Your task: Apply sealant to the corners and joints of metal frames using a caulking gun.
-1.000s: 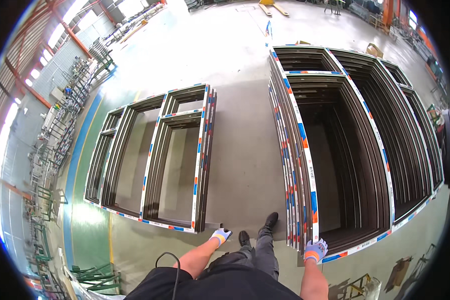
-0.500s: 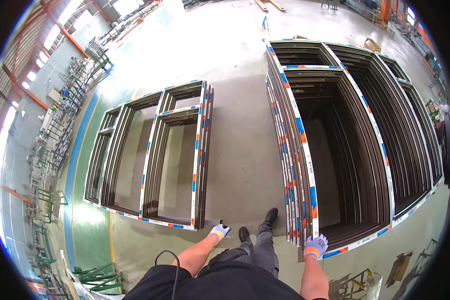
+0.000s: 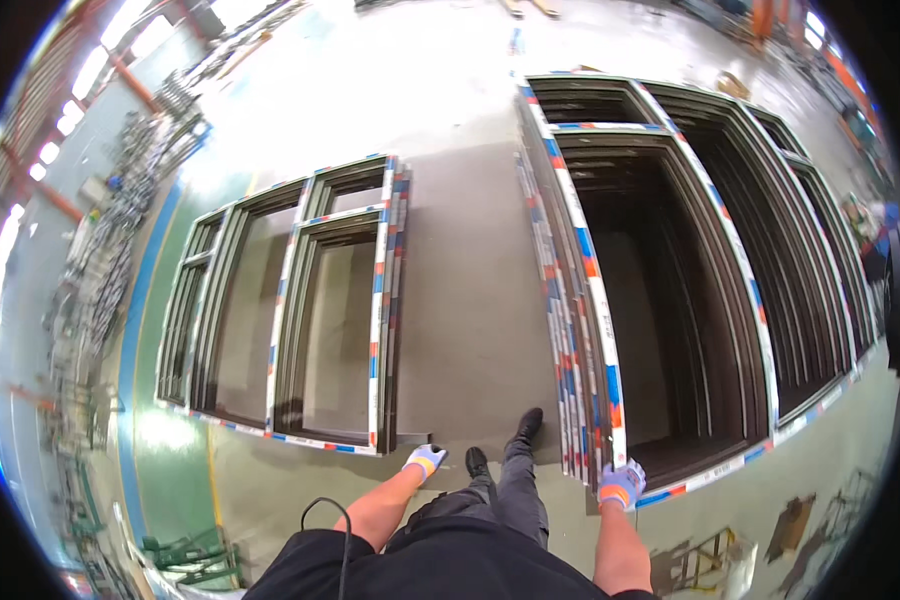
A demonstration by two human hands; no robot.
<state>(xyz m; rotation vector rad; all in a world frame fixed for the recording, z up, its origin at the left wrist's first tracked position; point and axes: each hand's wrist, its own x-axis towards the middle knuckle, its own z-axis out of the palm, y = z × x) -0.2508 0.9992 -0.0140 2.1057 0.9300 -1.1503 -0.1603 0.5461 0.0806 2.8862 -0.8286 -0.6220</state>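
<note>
Head view: right hand [image 3: 622, 484], knit glove, fingers curled over the near left corner of the top frame [image 3: 610, 370] on the right stack. Frames dark, smooth, rectangular, divided by bars; faces covered in white-blue-red film. Left hand [image 3: 427, 459], same glove type, beside the end of a flat dark strip [image 3: 413, 438] at the left stack [image 3: 282, 280]; can't tell if its fingers grip anything. Both stacks on smooth, glossy floor [image 3: 470, 250], bare gap between.

Left: frame stack [image 3: 287, 310], left hand [image 3: 428, 459] by near-right corner. Right: second frame stack [image 3: 738, 262], right hand [image 3: 622, 484] on near-left corner. On floor [image 3: 480, 280] between: shoes [image 3: 531, 424].
</note>
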